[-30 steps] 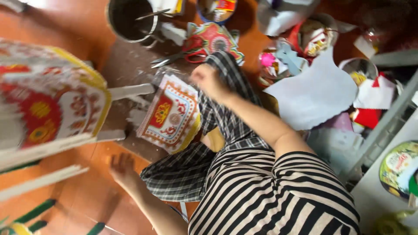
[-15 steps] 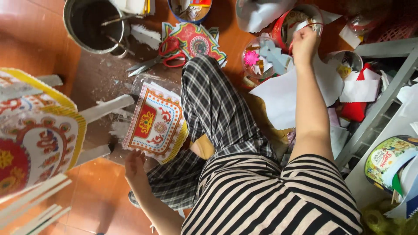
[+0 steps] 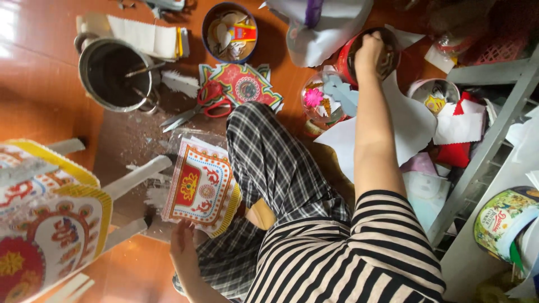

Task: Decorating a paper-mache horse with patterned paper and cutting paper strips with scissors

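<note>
Clearly at risk: red tin at one o'clock could tip under the reaching right hand.
Right fingers: inside tin, cannot tell.
Left hand: fingers pinching printed paper panel, which may crease.

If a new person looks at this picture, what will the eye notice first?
Probably the bright red and yellow paper panel beside the checked trouser leg, with the left hand at its lower edge. Next, the right hand reaching into a red round tin at the top, near red-handled scissors on the floor.

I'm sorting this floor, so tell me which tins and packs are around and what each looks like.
Round tin: lower right on the shelf, green and yellow, printed label.
Red tin: top centre, round, right hand inside it.
Blue tin: top, round, holding paper cutouts.
</note>
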